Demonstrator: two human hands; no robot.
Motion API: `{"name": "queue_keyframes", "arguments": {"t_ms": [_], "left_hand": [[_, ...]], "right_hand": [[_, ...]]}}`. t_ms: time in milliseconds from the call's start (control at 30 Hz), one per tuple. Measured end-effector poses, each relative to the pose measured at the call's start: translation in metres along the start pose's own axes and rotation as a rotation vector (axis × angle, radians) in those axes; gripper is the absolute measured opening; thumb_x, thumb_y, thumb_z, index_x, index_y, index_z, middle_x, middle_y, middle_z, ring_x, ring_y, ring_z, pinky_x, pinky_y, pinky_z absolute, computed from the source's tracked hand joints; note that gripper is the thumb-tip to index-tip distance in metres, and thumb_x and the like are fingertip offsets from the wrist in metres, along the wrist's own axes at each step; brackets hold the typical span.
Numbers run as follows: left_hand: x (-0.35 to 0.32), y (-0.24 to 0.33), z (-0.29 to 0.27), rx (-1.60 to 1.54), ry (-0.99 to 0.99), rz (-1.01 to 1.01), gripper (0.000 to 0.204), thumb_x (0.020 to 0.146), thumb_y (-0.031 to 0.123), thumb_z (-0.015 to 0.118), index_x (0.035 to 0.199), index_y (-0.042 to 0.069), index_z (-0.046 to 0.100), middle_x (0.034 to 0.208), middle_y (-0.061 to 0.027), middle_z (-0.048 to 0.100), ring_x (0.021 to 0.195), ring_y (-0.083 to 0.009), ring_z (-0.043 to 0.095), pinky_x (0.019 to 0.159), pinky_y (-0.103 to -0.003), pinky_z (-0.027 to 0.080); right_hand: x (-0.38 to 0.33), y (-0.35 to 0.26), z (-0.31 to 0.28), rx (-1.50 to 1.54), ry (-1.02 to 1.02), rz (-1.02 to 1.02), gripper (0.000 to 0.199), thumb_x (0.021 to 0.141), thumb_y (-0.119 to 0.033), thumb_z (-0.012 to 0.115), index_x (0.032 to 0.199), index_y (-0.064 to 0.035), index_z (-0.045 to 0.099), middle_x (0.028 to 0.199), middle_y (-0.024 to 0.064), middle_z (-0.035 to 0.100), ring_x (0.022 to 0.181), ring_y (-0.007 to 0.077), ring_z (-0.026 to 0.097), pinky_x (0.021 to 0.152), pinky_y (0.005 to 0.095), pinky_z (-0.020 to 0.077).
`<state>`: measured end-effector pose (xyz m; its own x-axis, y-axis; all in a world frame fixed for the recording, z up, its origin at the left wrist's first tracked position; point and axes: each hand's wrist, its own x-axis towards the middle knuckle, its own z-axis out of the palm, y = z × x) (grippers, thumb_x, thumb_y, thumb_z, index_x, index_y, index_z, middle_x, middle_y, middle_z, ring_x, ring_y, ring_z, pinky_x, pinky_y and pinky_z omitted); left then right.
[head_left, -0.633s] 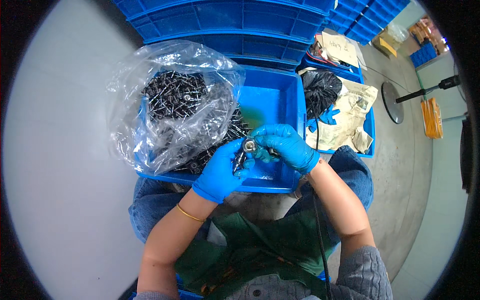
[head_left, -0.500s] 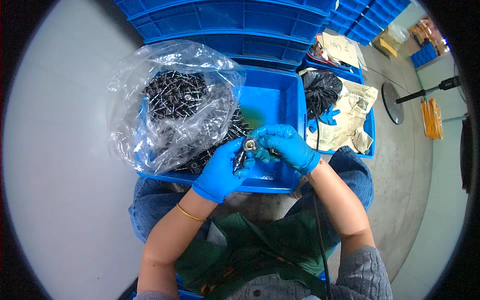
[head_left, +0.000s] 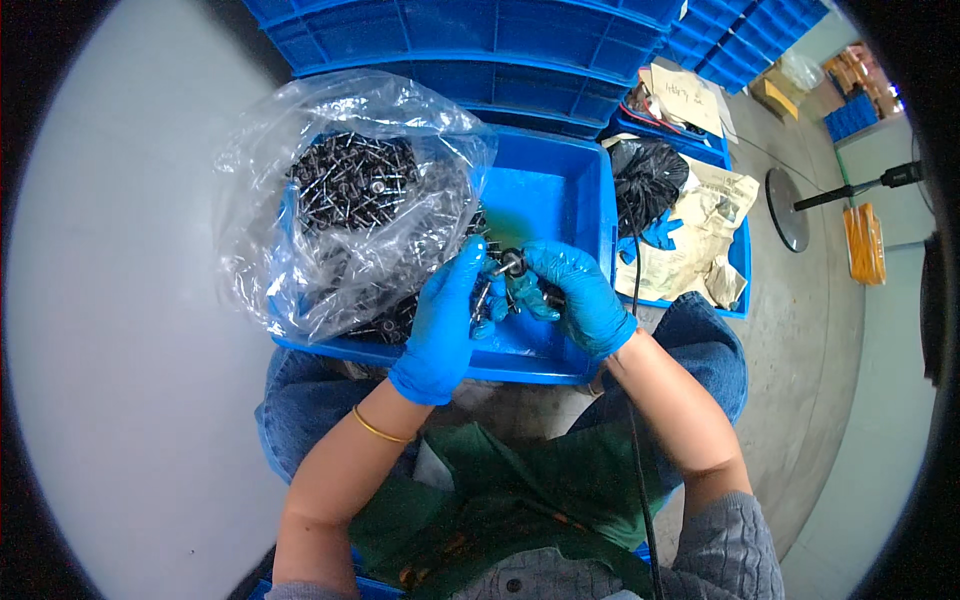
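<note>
Over a shallow blue tray (head_left: pixel 606 230), my two blue-gloved hands meet. My right hand (head_left: pixel 582 300) pinches a black round-headed part with a thin metal shank (head_left: pixel 513 261) between thumb and fingers; its shank points toward my left hand. Something dark also shows under the right fingers, too hidden to name. My left hand (head_left: pixel 440 325) is curled, thumb raised, round one or more similar dark shanked parts (head_left: pixel 480 300), partly covered by the glove. Many such parts (head_left: pixel 355 180) fill a clear plastic bag (head_left: pixel 250 255) lying in the tray's left side.
Stacked blue crates (head_left: pixel 450 35) stand behind the tray. To the right, another blue bin holds brown paper (head_left: pixel 715 200), a black plastic bag (head_left: pixel 648 180) and a blue glove (head_left: pixel 660 232). A black cord (head_left: pixel 640 460) hangs by my right arm. A round-based stand (head_left: pixel 787 210) is on the floor.
The round-headed part has turned, and its shank now shows, pointing left. My left thumb has lifted and its fingers have shifted slightly; my right hand has moved slightly down.
</note>
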<state>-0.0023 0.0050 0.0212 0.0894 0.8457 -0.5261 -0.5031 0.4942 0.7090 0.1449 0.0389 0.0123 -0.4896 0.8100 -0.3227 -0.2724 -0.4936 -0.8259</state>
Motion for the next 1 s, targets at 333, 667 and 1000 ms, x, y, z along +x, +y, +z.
{"name": "queue_keyframes", "arguments": {"t_ms": [333, 667, 1000], "left_hand": [[-0.01, 0.007, 0.009, 0.264, -0.101, 0.261, 0.01, 0.08, 0.008, 0.052, 0.089, 0.004, 0.054, 0.069, -0.001, 0.054, 0.055, -0.0048, 0.047, 0.048, -0.016, 0.037], [-0.013, 0.008, 0.011, 0.508, -0.145, 0.503, 0.034, 0.069, -0.004, 0.06, 0.102, 0.003, 0.053, 0.088, -0.0031, 0.057, 0.077, -0.0076, 0.053, 0.069, -0.022, 0.044], [-0.01, 0.003, 0.013, 0.453, -0.089, 0.456, 0.03, 0.072, -0.001, 0.058, 0.101, 0.004, 0.054, 0.083, -0.0022, 0.057, 0.071, -0.006, 0.051, 0.062, -0.019, 0.043]], "right_hand": [[-0.001, 0.022, -0.011, 0.632, -0.151, 0.314, 0.03, 0.077, -0.027, 0.048, 0.087, 0.0008, 0.051, 0.073, 0.0147, 0.055, 0.042, 0.0127, 0.043, 0.039, 0.0214, 0.0363], [-0.009, 0.011, 0.0, 0.744, -0.133, 0.349, 0.018, 0.08, -0.026, 0.048, 0.076, -0.0084, 0.048, 0.052, -0.0013, 0.039, 0.04, 0.0082, 0.032, 0.038, 0.0209, 0.0274], [-0.007, 0.018, -0.005, 0.785, -0.2, 0.308, 0.019, 0.08, -0.026, 0.048, 0.082, -0.0074, 0.049, 0.055, 0.0004, 0.043, 0.039, 0.009, 0.034, 0.037, 0.0209, 0.0286]]}}
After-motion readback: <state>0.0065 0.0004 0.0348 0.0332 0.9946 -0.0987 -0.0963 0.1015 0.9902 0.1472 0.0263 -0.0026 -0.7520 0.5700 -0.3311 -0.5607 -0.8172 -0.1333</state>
